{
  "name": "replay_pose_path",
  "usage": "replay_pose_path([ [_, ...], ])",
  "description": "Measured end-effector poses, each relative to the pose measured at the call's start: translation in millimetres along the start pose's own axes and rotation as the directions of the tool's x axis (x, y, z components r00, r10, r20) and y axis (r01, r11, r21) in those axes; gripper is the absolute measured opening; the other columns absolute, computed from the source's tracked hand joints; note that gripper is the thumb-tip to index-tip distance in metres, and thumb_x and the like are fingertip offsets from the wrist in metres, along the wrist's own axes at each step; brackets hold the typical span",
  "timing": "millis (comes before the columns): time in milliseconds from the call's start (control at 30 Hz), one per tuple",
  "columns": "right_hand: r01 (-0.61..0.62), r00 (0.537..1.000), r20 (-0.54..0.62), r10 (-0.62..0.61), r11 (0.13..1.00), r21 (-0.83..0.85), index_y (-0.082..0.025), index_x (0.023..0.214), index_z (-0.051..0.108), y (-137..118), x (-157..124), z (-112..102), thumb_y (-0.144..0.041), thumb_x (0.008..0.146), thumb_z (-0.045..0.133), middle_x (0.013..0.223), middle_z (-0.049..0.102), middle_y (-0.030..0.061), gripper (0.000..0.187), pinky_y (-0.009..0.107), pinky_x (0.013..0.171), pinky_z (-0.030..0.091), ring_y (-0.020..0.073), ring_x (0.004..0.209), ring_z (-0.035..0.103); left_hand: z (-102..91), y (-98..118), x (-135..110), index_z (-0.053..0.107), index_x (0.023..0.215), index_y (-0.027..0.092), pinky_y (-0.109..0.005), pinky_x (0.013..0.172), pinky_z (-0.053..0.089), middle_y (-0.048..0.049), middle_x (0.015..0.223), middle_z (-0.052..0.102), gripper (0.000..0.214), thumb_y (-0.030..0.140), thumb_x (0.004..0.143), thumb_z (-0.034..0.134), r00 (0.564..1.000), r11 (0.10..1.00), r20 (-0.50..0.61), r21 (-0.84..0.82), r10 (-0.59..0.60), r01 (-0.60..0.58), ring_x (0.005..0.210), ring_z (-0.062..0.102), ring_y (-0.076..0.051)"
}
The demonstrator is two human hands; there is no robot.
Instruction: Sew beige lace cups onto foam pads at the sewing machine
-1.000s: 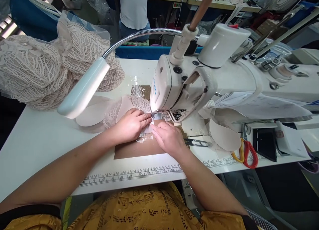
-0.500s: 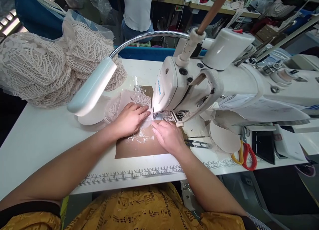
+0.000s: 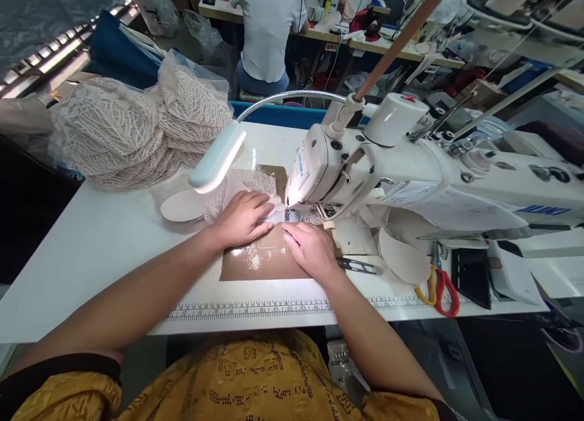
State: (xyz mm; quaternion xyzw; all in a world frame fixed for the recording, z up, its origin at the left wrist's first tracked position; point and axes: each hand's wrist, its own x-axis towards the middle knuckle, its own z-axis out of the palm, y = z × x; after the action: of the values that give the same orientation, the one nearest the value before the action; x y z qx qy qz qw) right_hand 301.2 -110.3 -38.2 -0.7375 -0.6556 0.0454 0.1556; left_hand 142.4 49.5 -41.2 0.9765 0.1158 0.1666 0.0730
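A white sewing machine point(image 3: 314, 159) stands before me, its presser foot point(image 3: 292, 215) low over a pale lace piece point(image 3: 262, 182). My left hand point(image 3: 246, 219) lies on the lace left of the foot, palm down, fingers stretched out and thumb apart. Just in front of the foot is my right hand point(image 3: 312, 246), fingers bent and close together, its fingertips at the fabric's near edge. What lies under those fingers is mostly hidden. Beneath both hands is a brown taped sheet point(image 3: 255, 263).
Lace pieces point(image 3: 114, 129) are heaped at the left, near a lamp point(image 3: 218, 156) on a bent neck. To the right lie a thread snipper point(image 3: 358, 265), a pale oval piece point(image 3: 404, 257), scissors point(image 3: 444, 292) and a phone point(image 3: 471, 275). A person point(image 3: 267, 31) is at the far table.
The view has shifted, showing more of the room behind. My left thumb has spread toward me, and the lace beyond the left hand looks more bunched. My right hand stays by the foot.
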Motion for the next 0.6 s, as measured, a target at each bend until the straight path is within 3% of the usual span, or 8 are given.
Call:
replay_pose_path([
  [200, 0.023, 0.999, -0.035, -0.02, 0.997, 0.068, -0.021, 0.118, 0.069, 0.2, 0.1, -0.4, -0.025, 0.094, 0.047, 0.098, 0.072, 0.0057, 0.032, 0.032, 0.078, 0.048, 0.0212, 0.09, 0.064, 1.4, -9.9, -0.9, 0.072, 0.103, 0.016, -0.046, 0.095, 0.046, -0.0116, 0.118, 0.068, 0.027, 0.023, 0.09, 0.05, 0.995, 0.991, -0.061, -0.11, -0.085, 0.078, 0.109, 0.06, -0.03],
  [300, 0.037, 0.999, -0.008, -0.036, 0.994, 0.104, -0.02, 0.117, 0.068, 1.9, -4.9, -7.1, -0.023, 0.093, 0.047, 0.102, 0.071, 0.0066, 0.032, 0.033, 0.081, 0.048, 0.0218, 0.095, 0.064, -13.4, -6.6, -5.9, 0.073, 0.097, 0.016, -0.044, 0.095, 0.047, -0.0105, 0.114, 0.07, 0.024, 0.017, 0.087, 0.052, 0.999, 0.977, 0.04, -0.213, -0.018, 0.026, 0.106, 0.062, -0.027],
  [467, 0.013, 0.998, 0.06, -0.024, 0.984, 0.178, -0.019, 0.12, 0.066, 4.2, -21.9, -25.4, -0.023, 0.095, 0.044, 0.111, 0.069, 0.008, 0.034, 0.034, 0.084, 0.049, 0.0224, 0.099, 0.063, -48.5, 30.9, -33.6, 0.072, 0.094, 0.016, -0.035, 0.093, 0.048, -0.0098, 0.11, 0.07, 0.023, 0.013, 0.088, 0.05, 0.954, 0.901, 0.196, -0.414, 0.226, -0.129, 0.106, 0.062, -0.023],
  [600, 0.083, 0.993, 0.068, -0.094, 0.986, 0.143, -0.019, 0.129, 0.059, -3.6, -28.7, -25.8, -0.016, 0.094, 0.042, 0.114, 0.067, 0.0084, 0.04, 0.033, 0.085, 0.047, 0.0216, 0.101, 0.06, -54.5, 64.2, -58.0, 0.064, 0.114, 0.016, -0.042, 0.095, 0.045, -0.0124, 0.121, 0.064, 0.03, 0.017, 0.087, 0.053, 0.944, 0.936, 0.253, -0.33, 0.213, -0.123, 0.111, 0.057, -0.027],
])
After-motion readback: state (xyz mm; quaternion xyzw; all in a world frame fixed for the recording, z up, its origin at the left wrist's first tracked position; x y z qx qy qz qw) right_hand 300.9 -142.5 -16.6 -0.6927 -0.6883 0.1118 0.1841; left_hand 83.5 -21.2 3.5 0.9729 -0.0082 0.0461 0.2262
